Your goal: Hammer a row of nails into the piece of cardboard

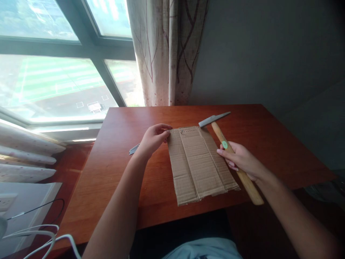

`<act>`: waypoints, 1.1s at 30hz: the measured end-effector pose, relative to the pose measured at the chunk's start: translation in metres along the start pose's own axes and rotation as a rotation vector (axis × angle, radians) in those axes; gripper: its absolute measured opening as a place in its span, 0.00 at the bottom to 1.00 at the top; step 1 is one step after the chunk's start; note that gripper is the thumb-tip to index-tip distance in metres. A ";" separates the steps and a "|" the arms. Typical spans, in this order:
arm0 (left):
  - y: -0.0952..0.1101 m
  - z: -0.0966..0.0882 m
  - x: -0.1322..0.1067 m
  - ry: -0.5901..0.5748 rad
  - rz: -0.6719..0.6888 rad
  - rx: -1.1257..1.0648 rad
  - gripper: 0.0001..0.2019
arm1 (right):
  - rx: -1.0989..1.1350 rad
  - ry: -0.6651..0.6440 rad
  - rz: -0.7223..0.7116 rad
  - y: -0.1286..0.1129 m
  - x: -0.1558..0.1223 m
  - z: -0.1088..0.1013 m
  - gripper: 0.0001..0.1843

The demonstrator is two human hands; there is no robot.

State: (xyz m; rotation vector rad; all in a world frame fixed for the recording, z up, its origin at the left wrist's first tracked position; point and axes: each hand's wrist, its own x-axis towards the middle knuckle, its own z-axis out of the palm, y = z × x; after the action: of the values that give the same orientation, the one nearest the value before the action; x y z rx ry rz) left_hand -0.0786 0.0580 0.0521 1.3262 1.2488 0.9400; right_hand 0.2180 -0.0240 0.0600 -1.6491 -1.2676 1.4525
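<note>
A flat sheet of brown cardboard [202, 163], creased lengthwise, is in front of me over the table. My left hand [156, 138] pinches its far left corner between thumb and fingers. Along the far edge runs a row of small dark marks, too small to make out. My right hand [238, 158] is wrapped round the wooden handle of a hammer [250, 187], beside the sheet's right edge. The hammer's grey metal head points away from me, near the sheet's far right corner. Several thin metal nails [134, 148] lie left of the sheet, partly hidden behind my left wrist.
The reddish-brown wooden table [269, 144] reaches to a curtain [167, 54] and a grey wall at the back. A window [59, 79] stands to the left. White cables [51, 233] hang by a wall socket at the lower left.
</note>
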 end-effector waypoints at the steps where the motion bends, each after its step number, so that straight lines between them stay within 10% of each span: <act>1: 0.001 0.000 0.000 -0.002 -0.003 0.008 0.12 | -0.017 -0.004 -0.010 0.001 0.000 -0.001 0.21; 17: -0.006 0.002 0.002 -0.021 0.043 0.119 0.23 | -0.123 0.165 -0.113 0.008 0.005 -0.008 0.20; 23: 0.018 0.003 -0.019 0.312 0.461 0.586 0.12 | -0.120 0.169 -0.105 0.012 0.006 -0.008 0.20; 28: 0.042 0.041 -0.058 -0.020 0.621 1.008 0.11 | -0.154 0.186 -0.125 0.007 0.006 -0.012 0.22; 33: 0.030 0.064 -0.069 -0.052 0.565 1.220 0.11 | -0.141 0.202 -0.182 -0.001 0.007 -0.016 0.22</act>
State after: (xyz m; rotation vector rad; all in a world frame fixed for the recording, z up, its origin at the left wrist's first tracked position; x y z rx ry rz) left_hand -0.0216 -0.0177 0.0792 2.7317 1.4787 0.4224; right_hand 0.2324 -0.0150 0.0613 -1.6744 -1.3894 1.0816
